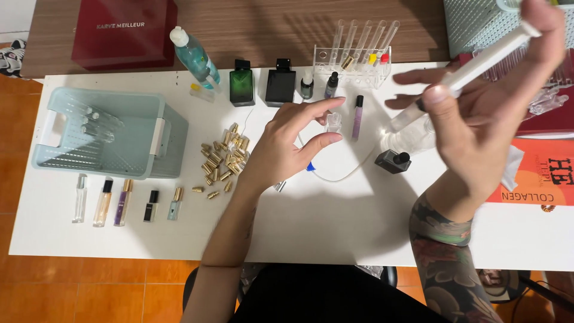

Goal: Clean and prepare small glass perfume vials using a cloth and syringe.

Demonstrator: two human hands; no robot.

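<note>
My right hand (490,101) is raised above the white table (335,227) and grips a long clear syringe (472,69) that points down-left. My left hand (287,146) rests at the table's middle, thumb and forefinger pinching a small clear vial (333,122) that stands upright. A thin purple sample tube (357,117) lies just right of the vial. A small black bottle (393,161) lies on its side below the syringe tip.
A pale blue basket (107,131) sits at left, with several small spray vials (125,202) below it. Gold caps (224,158) are scattered beside it. Green (241,84) and black (280,84) perfume bottles, a blue bottle (194,57) and a tube rack (354,63) stand along the back. An orange box (541,173) lies at right.
</note>
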